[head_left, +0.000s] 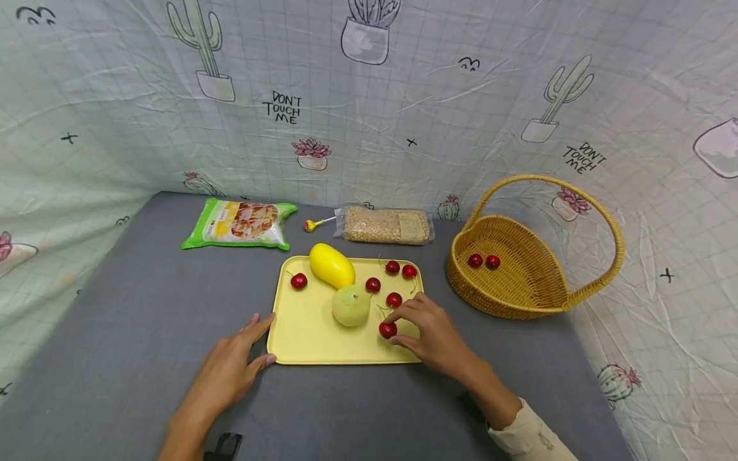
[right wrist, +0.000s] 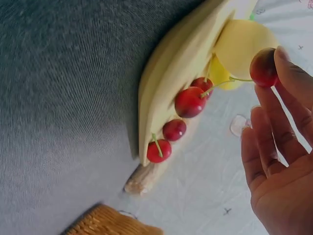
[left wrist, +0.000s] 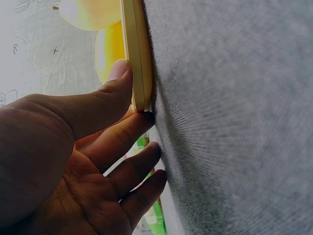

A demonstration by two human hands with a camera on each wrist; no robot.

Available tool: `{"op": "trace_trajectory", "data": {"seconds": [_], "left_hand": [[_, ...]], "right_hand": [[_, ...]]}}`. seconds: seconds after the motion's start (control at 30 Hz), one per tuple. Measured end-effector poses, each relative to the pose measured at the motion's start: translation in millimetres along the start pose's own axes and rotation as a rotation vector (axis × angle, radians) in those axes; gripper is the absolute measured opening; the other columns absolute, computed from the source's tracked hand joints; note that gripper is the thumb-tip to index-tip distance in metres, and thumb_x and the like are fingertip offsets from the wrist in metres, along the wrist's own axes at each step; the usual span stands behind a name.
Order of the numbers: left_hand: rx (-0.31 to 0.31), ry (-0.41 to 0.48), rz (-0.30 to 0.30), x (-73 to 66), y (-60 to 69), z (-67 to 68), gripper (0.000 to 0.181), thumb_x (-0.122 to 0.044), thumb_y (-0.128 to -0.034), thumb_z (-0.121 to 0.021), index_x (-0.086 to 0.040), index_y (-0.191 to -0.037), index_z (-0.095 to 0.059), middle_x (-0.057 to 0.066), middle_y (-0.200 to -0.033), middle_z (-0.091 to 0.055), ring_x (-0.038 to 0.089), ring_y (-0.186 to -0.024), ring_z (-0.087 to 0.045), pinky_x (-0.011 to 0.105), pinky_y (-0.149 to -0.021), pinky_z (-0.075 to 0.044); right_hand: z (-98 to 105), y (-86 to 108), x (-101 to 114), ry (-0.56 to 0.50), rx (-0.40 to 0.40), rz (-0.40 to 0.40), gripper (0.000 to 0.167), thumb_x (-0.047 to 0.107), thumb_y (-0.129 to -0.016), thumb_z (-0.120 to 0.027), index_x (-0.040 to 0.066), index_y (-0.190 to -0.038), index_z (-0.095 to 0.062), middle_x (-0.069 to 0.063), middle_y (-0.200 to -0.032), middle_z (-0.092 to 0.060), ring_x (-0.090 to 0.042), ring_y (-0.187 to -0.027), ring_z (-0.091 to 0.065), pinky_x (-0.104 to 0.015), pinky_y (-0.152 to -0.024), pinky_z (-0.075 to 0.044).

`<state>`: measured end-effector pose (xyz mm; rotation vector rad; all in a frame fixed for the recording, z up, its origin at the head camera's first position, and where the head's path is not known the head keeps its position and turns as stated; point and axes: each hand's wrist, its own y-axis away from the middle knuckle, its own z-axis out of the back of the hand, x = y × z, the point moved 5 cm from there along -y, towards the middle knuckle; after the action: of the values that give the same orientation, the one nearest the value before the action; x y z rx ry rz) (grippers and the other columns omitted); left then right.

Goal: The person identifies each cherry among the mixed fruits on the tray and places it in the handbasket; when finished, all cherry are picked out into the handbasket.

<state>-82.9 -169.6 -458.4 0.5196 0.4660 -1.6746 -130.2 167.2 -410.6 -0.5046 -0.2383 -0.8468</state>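
Note:
A yellow tray (head_left: 311,339) lies on the grey table with a green-skinned round fruit (head_left: 350,306), a yellow mango-like fruit (head_left: 331,266) and several red cherries (head_left: 298,281). Over its right side, my right hand (head_left: 435,336) pinches a stemmed cherry (right wrist: 264,67) between thumb and fingers. My left hand (head_left: 227,368) rests against the tray's left edge, fingers fairly straight; the left wrist view shows the thumb (left wrist: 120,73) touching the rim. Two more cherries (head_left: 492,262) lie in the woven basket (head_left: 507,307) on the right.
Behind the tray lie a green-edged food bag (head_left: 242,223), a lollipop (head_left: 311,225) and a clear pack of grain (head_left: 383,225). The basket's tall handle (head_left: 617,237) arches up at the right. A printed cloth (head_left: 369,96) hangs at the back and sides.

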Motion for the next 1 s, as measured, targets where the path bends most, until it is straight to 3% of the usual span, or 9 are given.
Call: {"op": "trace_trajectory", "data": {"seconds": [0.57, 1.0], "left_hand": [[-0.006, -0.007, -0.002, 0.1, 0.1, -0.7, 0.076, -0.012, -0.0859, -0.088, -0.006, -0.154, -0.056, 0.027, -0.153, -0.057, 0.047, -0.141, -0.057, 0.067, -0.108, -0.050], [-0.005, 0.007, -0.013, -0.4, 0.9, -0.3, 0.076, -0.012, -0.0874, -0.087, -0.006, -0.156, -0.054, 0.029, -0.154, -0.055, 0.048, -0.141, -0.057, 0.067, -0.107, -0.051]], "right_hand": [[24.7, 7.8, 2.8, 0.027, -0.087, 0.030, 0.036, 0.019, -0.075, -0.097, 0.021, -0.107, -0.081, 0.009, -0.103, -0.078, -0.008, -0.093, -0.056, -0.030, -0.076, -0.055], [43.8, 11.5, -2.3, 0.070, -0.200, 0.051, 0.037, 0.014, -0.073, -0.098, 0.019, -0.106, -0.082, 0.006, -0.103, -0.079, -0.011, -0.094, -0.060, -0.033, -0.079, -0.058]]}}
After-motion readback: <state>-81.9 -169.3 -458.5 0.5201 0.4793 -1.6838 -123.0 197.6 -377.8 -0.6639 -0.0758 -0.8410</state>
